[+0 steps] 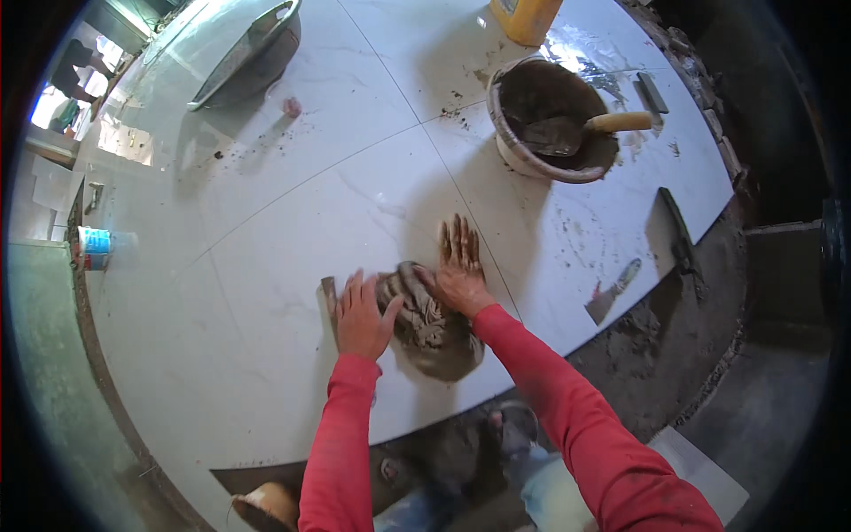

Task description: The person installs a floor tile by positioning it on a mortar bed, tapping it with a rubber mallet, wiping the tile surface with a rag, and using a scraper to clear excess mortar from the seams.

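A wet, creased grey-brown mass [425, 328] lies on the white marble-patterned tiles [292, 230]; I cannot tell if it is cloth or mortar. My left hand [359, 315] rests at its left side, fingers spread, beside a narrow brownish strip [329, 293] partly hidden by it. My right hand [461, 270], smeared with mortar, is flat with fingers extended at the mass's upper right, thumb touching it.
Beyond are a mortar bucket [554, 168] with a wooden-handled trowel [620, 121], a yellow jug [523, 18] and a grey basin [248, 58]. A black tool [675, 230] and scraper [612, 293] lie right. A person [80, 71] stands far left.
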### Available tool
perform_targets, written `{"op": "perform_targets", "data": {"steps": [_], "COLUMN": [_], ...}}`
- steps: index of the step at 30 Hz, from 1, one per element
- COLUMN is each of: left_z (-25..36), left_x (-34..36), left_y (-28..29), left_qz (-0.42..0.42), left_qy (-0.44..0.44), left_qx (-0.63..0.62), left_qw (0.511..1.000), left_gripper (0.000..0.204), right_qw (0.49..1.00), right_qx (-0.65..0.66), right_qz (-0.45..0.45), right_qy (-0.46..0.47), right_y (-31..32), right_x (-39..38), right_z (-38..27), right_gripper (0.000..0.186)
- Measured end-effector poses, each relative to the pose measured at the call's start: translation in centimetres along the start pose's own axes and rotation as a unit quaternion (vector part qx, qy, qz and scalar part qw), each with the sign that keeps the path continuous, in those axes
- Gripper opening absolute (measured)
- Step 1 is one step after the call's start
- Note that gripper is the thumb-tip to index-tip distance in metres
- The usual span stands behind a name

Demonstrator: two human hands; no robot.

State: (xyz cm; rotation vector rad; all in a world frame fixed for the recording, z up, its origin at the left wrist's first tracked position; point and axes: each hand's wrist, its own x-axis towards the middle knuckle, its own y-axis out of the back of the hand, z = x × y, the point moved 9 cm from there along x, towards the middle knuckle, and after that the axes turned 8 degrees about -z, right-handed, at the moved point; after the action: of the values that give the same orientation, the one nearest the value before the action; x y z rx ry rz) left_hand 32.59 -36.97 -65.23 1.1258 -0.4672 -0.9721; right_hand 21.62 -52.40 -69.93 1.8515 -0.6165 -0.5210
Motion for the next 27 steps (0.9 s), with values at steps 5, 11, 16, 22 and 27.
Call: {"op": "perform_targets", "data": {"steps": [5,11,16,22,27], "left_z": [-0.6,0.1,-1.1,1.7,1.1], "left_x": [7.5,8.9,7.6,0.7,-2.6], "left_y": [-5.1,-5.7,-4.2,-4.0,-7.0], "left_qz": [0.062,0.098,0.108,0.061,0.033], "left_qy": [0.066,0.065,0.046,-0.027,0.064], "left_qx": [0.038,0.0,-0.013,-0.121,-0.259], "left_qw": [0.995,0.993,0.993,0.99,0.963], "left_gripper": [0.076,0.072,0.063,0.044,0.028], "right_qw": [0.996,0.989,0.979,0.918,0.969], "right_qx": [-0.005,-0.025,0.035,0.34,0.163], "right_qz": [0.084,0.143,0.093,-0.085,-0.029], "right_qy": [0.024,-0.02,0.179,0.188,0.184], "right_y": [0.0,0.6,0.2,1.4,-0.6], "right_x": [8.7,15.9,12.6,-2.4,-13.0], "right_z": [0.5,2.8,0.2,0.6,-0.9], "right_gripper": [0.1,0.097,0.083,0.067,0.064]}}
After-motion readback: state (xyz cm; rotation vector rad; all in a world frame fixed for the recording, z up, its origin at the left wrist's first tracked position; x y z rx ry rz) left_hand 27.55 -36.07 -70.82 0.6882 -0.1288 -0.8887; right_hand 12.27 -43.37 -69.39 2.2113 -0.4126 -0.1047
